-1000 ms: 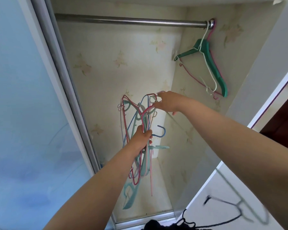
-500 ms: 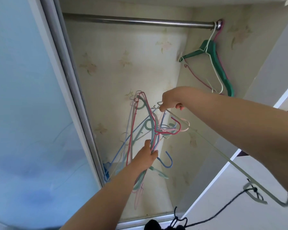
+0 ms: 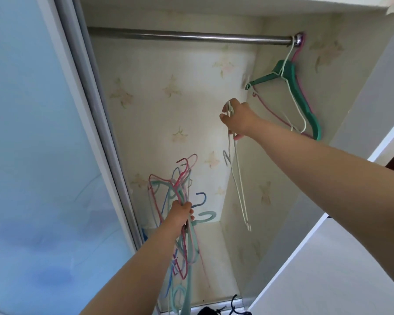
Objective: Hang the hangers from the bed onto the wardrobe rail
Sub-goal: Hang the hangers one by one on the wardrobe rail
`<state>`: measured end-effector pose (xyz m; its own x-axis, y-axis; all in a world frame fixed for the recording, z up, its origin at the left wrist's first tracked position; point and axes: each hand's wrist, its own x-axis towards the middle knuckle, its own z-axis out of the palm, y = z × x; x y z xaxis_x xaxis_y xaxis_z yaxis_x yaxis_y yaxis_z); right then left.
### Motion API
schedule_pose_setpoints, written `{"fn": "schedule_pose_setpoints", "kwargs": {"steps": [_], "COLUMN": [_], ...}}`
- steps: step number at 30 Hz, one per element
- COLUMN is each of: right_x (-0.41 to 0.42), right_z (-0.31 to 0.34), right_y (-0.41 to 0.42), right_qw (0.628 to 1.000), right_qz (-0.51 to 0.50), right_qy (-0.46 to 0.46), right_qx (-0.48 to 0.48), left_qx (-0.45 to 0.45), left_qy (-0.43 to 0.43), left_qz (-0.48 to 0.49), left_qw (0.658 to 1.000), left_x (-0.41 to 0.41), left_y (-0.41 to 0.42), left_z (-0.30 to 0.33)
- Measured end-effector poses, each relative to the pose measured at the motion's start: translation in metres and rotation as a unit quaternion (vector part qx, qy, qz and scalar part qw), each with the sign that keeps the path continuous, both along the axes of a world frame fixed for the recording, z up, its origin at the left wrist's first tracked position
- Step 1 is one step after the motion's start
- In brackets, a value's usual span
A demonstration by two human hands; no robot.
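Observation:
My left hand (image 3: 182, 212) grips a tangled bundle of pink, blue and teal hangers (image 3: 179, 185) low inside the wardrobe. My right hand (image 3: 239, 119) holds a single pale wire hanger (image 3: 239, 185) by its hook end, raised apart from the bundle, its body dangling down. The steel wardrobe rail (image 3: 187, 37) runs across the top, well above both hands. A green hanger (image 3: 305, 103), a white one and a pink one hang together at the rail's far right end.
A blue sliding door (image 3: 32, 155) with a metal frame (image 3: 96, 123) closes off the left side. The wardrobe's right wall (image 3: 355, 110) stands close to the hung hangers. Dark objects (image 3: 216, 311) lie at the bottom edge by the wardrobe floor.
My right hand has pulled the pale hanger free of the bundle and lifted it up toward the rail. My left hand has dropped lower with the remaining hangers.

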<state>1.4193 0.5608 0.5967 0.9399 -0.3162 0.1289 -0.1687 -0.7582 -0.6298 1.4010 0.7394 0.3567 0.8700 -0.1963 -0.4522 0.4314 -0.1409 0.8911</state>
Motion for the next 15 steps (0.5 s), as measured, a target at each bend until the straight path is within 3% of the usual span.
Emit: {"fn": "schedule_pose_setpoints", "kwargs": {"steps": [2, 5, 8, 11, 13, 15], "right_x": [-0.004, -0.012, -0.023, -0.034, -0.037, -0.036], "right_z": [-0.005, -0.020, -0.034, -0.038, -0.039, -0.041], "right_y": [-0.010, -0.027, -0.043, -0.052, -0.052, -0.051], "right_qw": [1.000, 0.997, 0.979, 0.932, 0.920, 0.936], "right_qz": [0.011, 0.036, 0.062, 0.109, 0.088, 0.000], "right_qy": [0.016, 0.031, 0.055, 0.128, 0.134, 0.107], "right_qx": [-0.006, 0.061, 0.185, 0.320, 0.359, 0.336], "left_qx": [-0.020, -0.063, -0.093, -0.136, -0.159, -0.168], "left_qy": [0.017, 0.043, 0.068, 0.093, 0.104, 0.103], "left_qz": [0.024, 0.050, 0.060, 0.069, 0.072, 0.077], "left_qw": [0.999, 0.996, 0.992, 0.984, 0.979, 0.977], "left_x": [0.004, 0.010, 0.015, 0.020, 0.023, 0.023], "left_y": [0.002, 0.005, 0.006, 0.006, 0.004, 0.002], "left_z": [0.001, 0.007, 0.019, 0.028, 0.033, 0.038]}}
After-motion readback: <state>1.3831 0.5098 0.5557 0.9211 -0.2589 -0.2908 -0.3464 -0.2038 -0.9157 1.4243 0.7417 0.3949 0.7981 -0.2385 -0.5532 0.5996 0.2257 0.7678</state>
